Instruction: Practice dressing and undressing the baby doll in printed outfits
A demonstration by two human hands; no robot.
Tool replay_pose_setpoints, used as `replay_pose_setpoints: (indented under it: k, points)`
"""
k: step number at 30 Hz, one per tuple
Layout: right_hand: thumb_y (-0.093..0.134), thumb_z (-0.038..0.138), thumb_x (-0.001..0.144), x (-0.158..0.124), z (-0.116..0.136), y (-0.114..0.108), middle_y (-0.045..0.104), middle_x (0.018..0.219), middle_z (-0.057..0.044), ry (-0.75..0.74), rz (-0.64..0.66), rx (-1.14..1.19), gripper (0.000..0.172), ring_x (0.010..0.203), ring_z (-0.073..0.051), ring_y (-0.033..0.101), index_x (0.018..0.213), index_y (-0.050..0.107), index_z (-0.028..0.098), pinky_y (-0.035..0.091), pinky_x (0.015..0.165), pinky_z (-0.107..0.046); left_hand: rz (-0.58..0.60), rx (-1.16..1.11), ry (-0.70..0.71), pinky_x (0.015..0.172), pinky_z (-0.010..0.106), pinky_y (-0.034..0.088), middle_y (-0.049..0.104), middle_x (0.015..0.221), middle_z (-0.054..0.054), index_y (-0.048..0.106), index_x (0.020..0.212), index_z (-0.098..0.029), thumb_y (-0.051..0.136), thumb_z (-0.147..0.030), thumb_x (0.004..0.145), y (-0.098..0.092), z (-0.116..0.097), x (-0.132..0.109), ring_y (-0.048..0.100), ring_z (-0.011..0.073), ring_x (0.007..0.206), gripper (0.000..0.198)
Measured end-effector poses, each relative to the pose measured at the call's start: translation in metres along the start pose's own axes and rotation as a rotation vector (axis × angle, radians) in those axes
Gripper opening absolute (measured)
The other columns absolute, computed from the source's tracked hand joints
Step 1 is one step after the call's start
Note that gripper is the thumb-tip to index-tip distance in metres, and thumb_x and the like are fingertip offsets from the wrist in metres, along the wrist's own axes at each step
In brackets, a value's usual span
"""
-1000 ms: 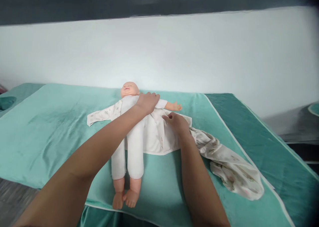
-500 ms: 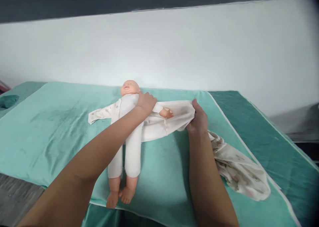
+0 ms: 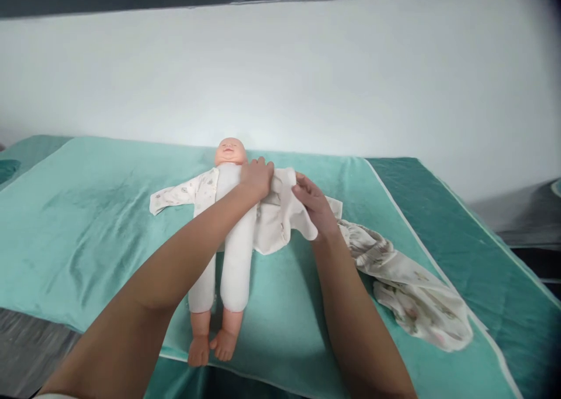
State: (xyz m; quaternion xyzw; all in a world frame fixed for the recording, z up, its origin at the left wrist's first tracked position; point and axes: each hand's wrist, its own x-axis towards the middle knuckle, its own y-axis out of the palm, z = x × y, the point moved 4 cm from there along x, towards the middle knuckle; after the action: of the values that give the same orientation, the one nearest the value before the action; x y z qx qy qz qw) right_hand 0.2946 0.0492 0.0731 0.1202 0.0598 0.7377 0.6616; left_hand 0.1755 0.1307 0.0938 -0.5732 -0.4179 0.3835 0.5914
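Note:
A baby doll (image 3: pixel 232 253) in white lies on its back on the teal cloth (image 3: pixel 87 212), head toward the wall. A white patterned garment (image 3: pixel 280 226) is partly on it: one sleeve (image 3: pixel 175 193) lies spread out to the left, and the other side is bunched over the doll's far shoulder. My left hand (image 3: pixel 256 177) presses on the doll's chest and shoulder, fingers curled onto the fabric. My right hand (image 3: pixel 313 203) pinches the garment's loose side beside the doll. The doll's right-side arm is hidden under the fabric.
A second crumpled patterned cloth (image 3: pixel 412 288) lies on the teal cloth to the right of my right arm. A darker green cover (image 3: pixel 482 247) shows further right. A white wall (image 3: pixel 280 77) runs behind. The near edge of the surface is just below the doll's feet.
My right hand pulled the garment's loose side out to the right, then brought it back in over the doll's arm. The arm, visible before, is now covered. My left hand stayed on the chest.

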Motion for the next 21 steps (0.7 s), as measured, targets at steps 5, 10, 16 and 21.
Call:
replay_pose_setpoints:
  k: [5, 10, 16, 21]
  points:
    - [0.089, 0.044, 0.067, -0.005, -0.008, 0.026, 0.065, 0.136, -0.003, -0.017, 0.251, 0.05, 0.067, 0.123, -0.026, 0.063, 0.127, 0.062, 0.033, 0.056, 0.096, -0.038, 0.009, -0.43, 0.272, 0.086, 0.036, 0.05, 0.07, 0.11, 0.006, 0.066, 0.098, -0.022, 0.062, -0.025, 0.084, -0.025, 0.019, -0.013, 0.065, 0.0238, 0.098, 0.015]
    - [0.088, 0.041, 0.073, -0.012, -0.012, 0.044, 0.063, 0.126, -0.003, -0.048, 0.4, 0.014, 0.07, 0.107, -0.02, 0.064, 0.136, 0.058, 0.036, 0.055, 0.095, -0.035, -0.206, -0.632, 0.201, 0.088, 0.037, 0.05, 0.072, 0.094, 0.006, 0.058, 0.075, -0.02, 0.053, -0.007, 0.072, -0.042, 0.063, -0.023, 0.066, 0.0229, 0.093, 0.015]
    - [0.086, 0.043, 0.077, -0.018, 0.001, 0.049, 0.064, 0.102, -0.002, -0.141, 0.396, -0.266, 0.048, 0.092, -0.018, 0.06, 0.117, 0.065, 0.029, 0.051, 0.085, -0.033, -0.471, -0.73, -0.125, 0.097, 0.04, 0.052, 0.068, 0.1, 0.006, 0.053, 0.075, -0.022, 0.051, -0.006, 0.075, -0.03, 0.105, -0.05, 0.064, 0.022, 0.102, 0.016]
    - [0.079, 0.046, 0.081, -0.028, 0.013, 0.059, 0.062, 0.094, -0.002, -0.244, 0.447, -0.757, 0.031, 0.083, -0.019, 0.054, 0.091, 0.061, 0.024, 0.044, 0.077, -0.034, -0.535, -0.945, -0.2, 0.103, 0.036, 0.051, 0.067, 0.109, 0.005, 0.057, 0.094, -0.022, 0.054, -0.019, 0.088, -0.012, 0.107, -0.108, 0.063, 0.0177, 0.108, 0.007]
